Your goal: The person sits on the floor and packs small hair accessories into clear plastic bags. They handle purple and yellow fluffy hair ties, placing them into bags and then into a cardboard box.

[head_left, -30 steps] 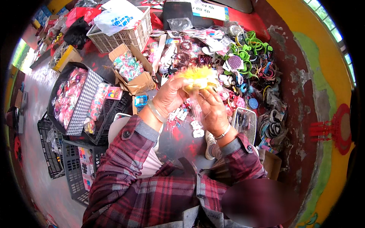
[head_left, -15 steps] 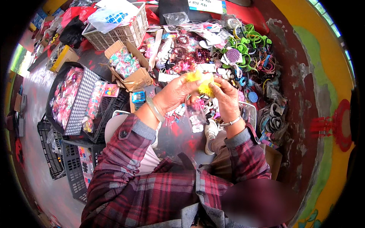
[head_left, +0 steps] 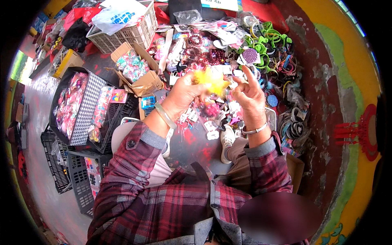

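My left hand (head_left: 185,93) is closed, thumb and fingers pinching a bright yellow fluffy ornament (head_left: 212,80). The ornament's tufts spread toward the right; its backing is hidden. Just right of it is my right hand (head_left: 250,96), index finger stretched up and away, thumb and other fingers bent toward the yellow fluff. No object shows plainly in those fingers. Beneath the hands, a pink fluffy piece (head_left: 211,109) and small white cards lie among a heap of hair accessories (head_left: 210,57).
Green headbands (head_left: 267,41) and dark hoops (head_left: 295,125) lie at the right by a worn wall. On the left stand a cardboard box (head_left: 145,83) of wrapped items, a patterned bin (head_left: 79,110) and black crates (head_left: 81,179). A pale plastic basket (head_left: 136,34) sits behind them.
My right hand has come off the yellow ornament and moved right, its index finger lifting. My left hand keeps hold of the ornament, which has shifted slightly left and shows more fully.
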`<control>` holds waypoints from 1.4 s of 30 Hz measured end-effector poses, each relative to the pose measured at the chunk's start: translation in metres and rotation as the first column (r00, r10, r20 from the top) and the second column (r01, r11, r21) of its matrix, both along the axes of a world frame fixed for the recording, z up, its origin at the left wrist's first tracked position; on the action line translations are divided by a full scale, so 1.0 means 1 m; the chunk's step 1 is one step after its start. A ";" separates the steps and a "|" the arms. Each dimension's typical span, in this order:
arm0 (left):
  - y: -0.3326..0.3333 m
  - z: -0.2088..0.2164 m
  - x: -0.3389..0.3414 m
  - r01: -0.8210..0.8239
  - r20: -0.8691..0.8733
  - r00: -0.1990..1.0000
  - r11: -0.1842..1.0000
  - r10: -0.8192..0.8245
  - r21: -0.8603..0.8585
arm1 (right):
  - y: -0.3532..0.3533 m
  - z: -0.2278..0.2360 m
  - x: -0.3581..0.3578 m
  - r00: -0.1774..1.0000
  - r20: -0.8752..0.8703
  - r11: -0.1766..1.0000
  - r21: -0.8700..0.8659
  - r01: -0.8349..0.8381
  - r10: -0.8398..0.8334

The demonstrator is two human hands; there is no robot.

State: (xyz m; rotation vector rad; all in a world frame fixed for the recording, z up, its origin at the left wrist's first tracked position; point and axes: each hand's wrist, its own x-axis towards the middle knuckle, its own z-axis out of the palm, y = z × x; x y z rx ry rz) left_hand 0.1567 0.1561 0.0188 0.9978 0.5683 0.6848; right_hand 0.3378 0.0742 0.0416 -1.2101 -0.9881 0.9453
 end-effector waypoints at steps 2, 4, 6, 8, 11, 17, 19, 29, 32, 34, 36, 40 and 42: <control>-0.004 0.001 0.001 0.035 -0.037 0.999 0.996 -0.032 0.086 | -0.001 -0.003 -0.002 0.996 -0.079 0.998 0.051 -0.046 0.050; -0.007 0.001 0.003 0.044 -0.053 0.998 0.988 -0.036 0.151 | 0.000 0.000 -0.008 0.996 -0.013 0.995 0.055 -0.088 0.088; -0.009 0.000 0.007 0.027 -0.050 0.999 0.980 -0.018 0.199 | 0.002 -0.001 -0.007 0.993 0.102 0.999 -0.002 -0.054 0.054; -0.009 0.003 0.006 -0.006 -0.063 0.998 0.981 0.018 0.191 | 0.005 -0.005 -0.004 0.999 0.018 0.998 -0.063 0.031 -0.030; -0.007 -0.001 0.006 -0.026 -0.135 0.989 0.963 0.064 0.268 | 0.004 -0.010 0.006 0.987 0.153 0.999 0.016 0.047 -0.049; -0.010 -0.005 0.010 -0.017 -0.230 0.967 0.928 0.110 0.372 | -0.001 -0.004 -0.016 0.969 0.242 0.988 0.128 -0.083 0.050; -0.010 -0.007 0.011 -0.019 -0.227 0.967 0.919 0.117 0.394 | 0.004 -0.007 -0.015 0.976 0.199 0.985 0.126 -0.114 0.088; -0.007 -0.005 0.007 0.029 -0.181 0.983 0.964 0.020 0.266 | 0.005 -0.017 -0.013 0.930 0.355 0.981 0.121 -0.149 0.097; -0.001 -0.004 0.002 0.035 -0.101 0.995 0.993 -0.023 0.115 | 0.009 -0.013 -0.012 0.995 0.026 0.992 0.087 -0.095 0.093; -0.001 -0.004 0.001 -0.035 0.058 0.998 0.999 0.037 -0.029 | 0.008 -0.002 -0.002 0.985 -0.160 0.996 -0.051 -0.078 0.069; 0.002 -0.001 -0.002 -0.011 0.092 0.996 0.996 0.019 -0.088 | 0.010 -0.010 0.006 0.968 -0.252 0.995 -0.097 -0.031 0.005; 0.003 -0.001 0.000 0.005 0.159 0.987 0.996 0.009 -0.085 | 0.011 -0.019 0.011 0.892 -0.453 0.976 -0.190 -0.107 0.009; 0.003 0.000 -0.001 0.025 0.184 0.983 0.996 -0.009 -0.084 | 0.014 -0.029 0.008 0.864 -0.504 0.967 -0.224 -0.123 -0.007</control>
